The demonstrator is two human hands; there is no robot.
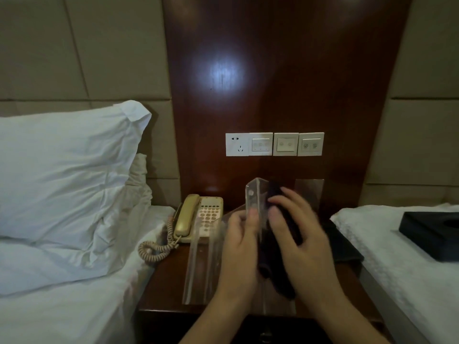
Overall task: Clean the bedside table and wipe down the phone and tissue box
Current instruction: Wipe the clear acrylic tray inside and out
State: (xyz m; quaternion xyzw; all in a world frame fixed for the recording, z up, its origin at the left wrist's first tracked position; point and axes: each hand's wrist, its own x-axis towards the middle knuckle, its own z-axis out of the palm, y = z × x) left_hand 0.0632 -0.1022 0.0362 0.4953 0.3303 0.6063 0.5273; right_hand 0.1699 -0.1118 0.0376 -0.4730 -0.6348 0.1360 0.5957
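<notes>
Over the dark wooden bedside table [164, 281], my left hand [239, 247] grips a clear acrylic stand [255, 197] by its edge and holds it upright. My right hand [301, 234] presses a dark cloth [275, 266] against the stand's right face; the hand is motion-blurred. A beige corded phone [196, 218] sits at the table's back left, its coiled cord [156, 247] hanging toward the left bed. A dark tissue box [432, 234] lies on the right bed, away from both hands.
A clear flat sheet [198, 269] lies on the table under my left hand. A second acrylic panel [310, 192] leans at the back right. A dark flat folder [345, 247] lies at the table's right edge. Wall switches [274, 144] are above. A pillow [67, 175] is left.
</notes>
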